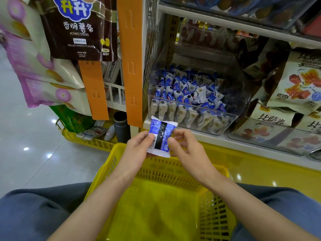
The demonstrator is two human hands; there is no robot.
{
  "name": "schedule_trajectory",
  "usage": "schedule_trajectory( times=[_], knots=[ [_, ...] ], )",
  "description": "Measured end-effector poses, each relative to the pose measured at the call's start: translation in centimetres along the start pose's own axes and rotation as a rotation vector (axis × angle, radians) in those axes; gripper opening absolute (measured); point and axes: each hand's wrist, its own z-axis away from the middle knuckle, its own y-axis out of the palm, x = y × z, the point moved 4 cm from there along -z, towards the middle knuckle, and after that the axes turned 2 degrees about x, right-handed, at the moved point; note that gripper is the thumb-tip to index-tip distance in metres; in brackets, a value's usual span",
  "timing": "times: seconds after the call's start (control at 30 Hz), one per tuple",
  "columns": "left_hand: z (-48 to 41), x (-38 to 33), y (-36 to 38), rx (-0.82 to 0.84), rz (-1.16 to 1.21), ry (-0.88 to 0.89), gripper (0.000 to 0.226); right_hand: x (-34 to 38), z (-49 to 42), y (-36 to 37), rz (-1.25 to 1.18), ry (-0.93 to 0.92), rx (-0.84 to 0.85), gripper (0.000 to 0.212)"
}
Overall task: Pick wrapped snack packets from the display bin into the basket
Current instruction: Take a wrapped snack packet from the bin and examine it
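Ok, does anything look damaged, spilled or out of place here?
Nothing looks damaged or spilled. The left hand and right hand pinch one intact packet above the yellow basket, barcode side facing the camera. The loose packets in the clear bin lie jumbled behind a tidy front row, ordinary for such stock.

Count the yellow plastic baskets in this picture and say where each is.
2. The near basket sits at the bottom centre, under the held snack packet; the far basket stands on the floor at left, with small goods inside. Part of it is hidden.
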Motion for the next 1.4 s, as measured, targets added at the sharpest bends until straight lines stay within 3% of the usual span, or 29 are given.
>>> schedule_trajectory(
  times=[0.1, 0.23, 0.33, 0.5, 0.73, 0.9, 1.1, 1.4],
  knots=[
    [0.2, 0.2, 0.7, 0.071, -0.080, 0.029, 0.020, -0.4, -0.1, 0.4, -0.267, 0.175, 0.108, 0.024],
    [0.5, 0.1, 0.4, -0.024, -0.450, 0.263, 0.026, -0.4, 0.0, 0.2, -0.392, 0.212, 0.058, 0.023],
    [0.9, 0.2, 0.8, 0.016, -0.566, 0.338, 0.032, -0.7, 0.1, 0.3, -0.408, 0.255, 0.037, 0.023],
    [1.1, -0.1, 0.6, 0.029, -0.660, 0.403, 0.023, -0.7, 0.2, 0.7, -0.392, 0.247, 0.017, 0.025],
    [2.3, -0.1, 1.2, -0.045, -1.105, 0.501, 0.035, -1.0, 0.3, 1.2, -0.245, 0.205, 0.001, 0.026],
    [2.2, -0.3, 1.4, 0.004, -1.103, 0.531, 0.036, -1.6, 0.3, 1.3, -0.404, 0.313, 0.012, 0.027],
    [1.8, -0.4, 1.2, 0.067, -0.983, 0.454, 0.037, -2.1, 0.5, 1.5, -0.404, 0.345, 0.047, 0.033],
    [1.3, 0.4, 1.0, 0.055, -1.246, 0.420, 0.035, -2.1, 0.5, 2.2, -0.366, 0.267, 0.027, 0.024]
  ],
)
